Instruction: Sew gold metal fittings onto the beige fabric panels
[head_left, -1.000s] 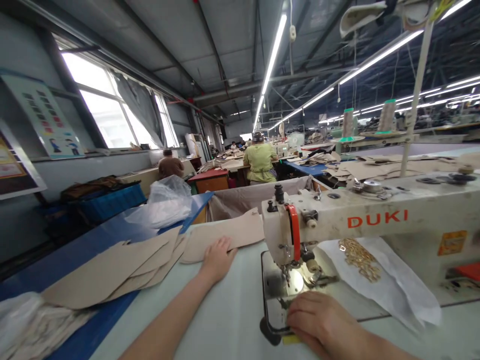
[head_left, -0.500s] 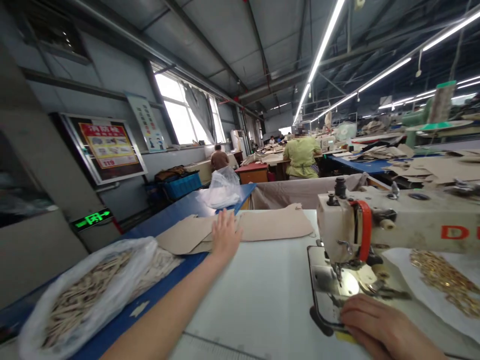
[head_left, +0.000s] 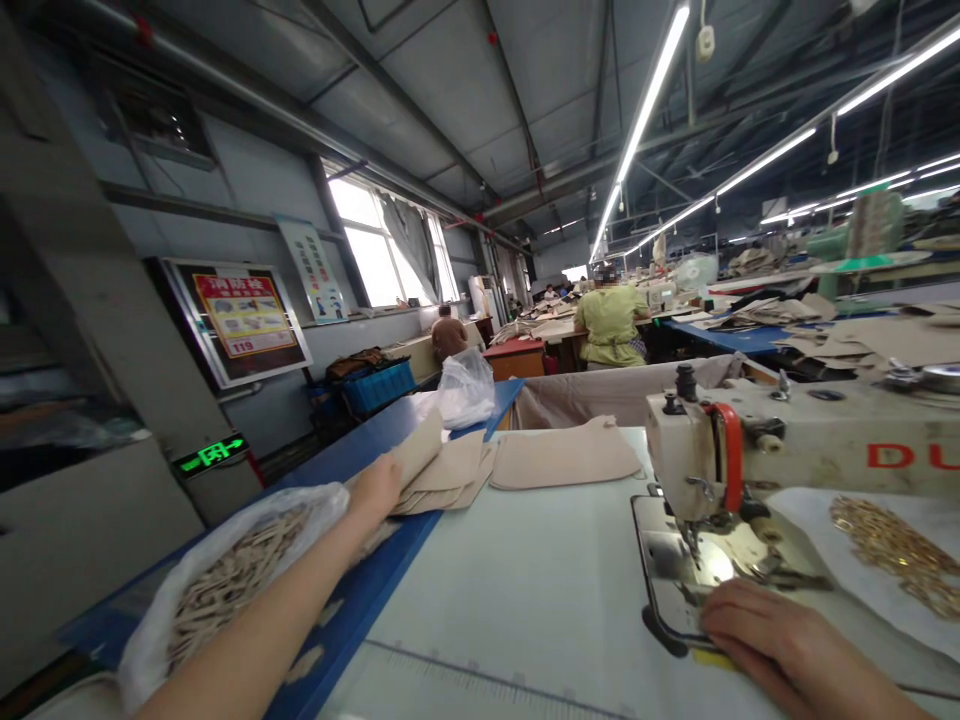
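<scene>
My left hand (head_left: 377, 490) is closed on the edge of a beige fabric panel (head_left: 418, 452), whose far end tilts up off a stack of similar panels (head_left: 459, 470). Another beige panel (head_left: 562, 455) lies flat on the pale tabletop to the right of that stack. Beside the needle area of a white sewing machine (head_left: 780, 430), my right hand (head_left: 765, 625) rests at the metal plate (head_left: 660, 570). Its fingers are bent and pressed together. Whatever may be under those fingertips is hidden.
A clear plastic bag of small beige strips (head_left: 240, 570) stands left on the blue table (head_left: 360, 610). Gold-coloured metal pieces (head_left: 892, 550) lie on white paper behind the machine arm. A printed ruler (head_left: 480, 675) crosses the near tabletop. Two people sit working farther back.
My left hand has moved left from the panels' right side and now grips one, raising its far end. The view has shifted slightly. My right hand stays by the machine plate.
</scene>
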